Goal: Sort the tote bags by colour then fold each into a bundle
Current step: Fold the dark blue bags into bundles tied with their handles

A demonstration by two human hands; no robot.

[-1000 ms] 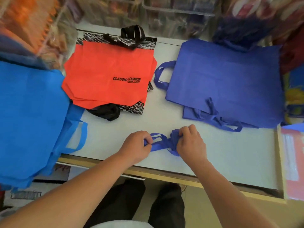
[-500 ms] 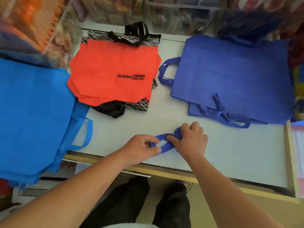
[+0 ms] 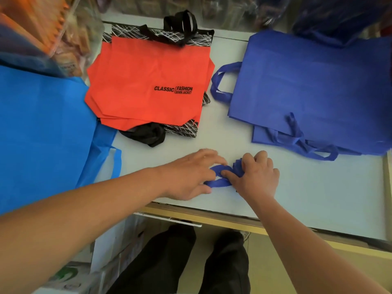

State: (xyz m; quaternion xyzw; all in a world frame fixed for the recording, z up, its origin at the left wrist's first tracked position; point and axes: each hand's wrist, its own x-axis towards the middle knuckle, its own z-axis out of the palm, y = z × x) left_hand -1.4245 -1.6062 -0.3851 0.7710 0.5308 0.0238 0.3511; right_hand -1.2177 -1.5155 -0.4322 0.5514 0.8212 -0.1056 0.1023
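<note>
The dark blue bundle (image 3: pixel 222 175), a tote already reduced to a small wad with one handle loop showing, lies on the table (image 3: pixel 297 198) in front of the red stack (image 3: pixel 148 81) and a little to its right. The right hand (image 3: pixel 256 177) has its fingers curled over the wad, one fingertip pinning the strap. The left hand (image 3: pixel 188 175) was a closed fist pulling on the loop a second ago. It now lies flatter, fingers stretched over the loop, though blur hides whether the thumb pinches it. That loosening suggests the handle wrap is nearly finished and this bundle is close to done.

Right of the red stack sit unfolded dark blue totes (image 3: pixel 307 85), left of it light blue totes (image 3: pixel 42 124), and beneath it a black patterned bag (image 3: pixel 180 37).
</note>
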